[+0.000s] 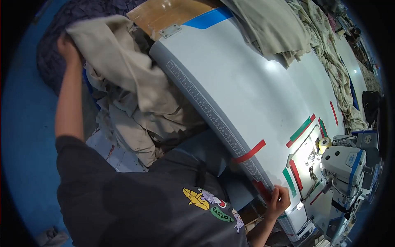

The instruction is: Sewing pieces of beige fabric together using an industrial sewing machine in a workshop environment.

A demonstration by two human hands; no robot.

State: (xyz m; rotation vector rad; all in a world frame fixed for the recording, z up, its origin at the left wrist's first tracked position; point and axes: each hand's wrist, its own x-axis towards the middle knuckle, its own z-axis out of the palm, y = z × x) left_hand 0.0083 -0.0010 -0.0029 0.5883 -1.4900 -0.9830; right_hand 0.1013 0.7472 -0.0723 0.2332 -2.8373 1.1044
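Note:
At the far left my left hand is raised, its fingers closed on the edge of a beige fabric piece. That piece drapes down over a pile of beige cloth beside the table. My right hand is at the table's front edge, close to a strip of red tape. Its fingers are curled together, and whatever they may hold is hidden. Just right of that hand stands a sewing machine, its lamp lighting the needle area.
The white table has a ruler strip along its edge and red and green tape marks. Folded beige cloth lies at the back, with patterned cloth to its right. A dark fabric heap sits at the far left.

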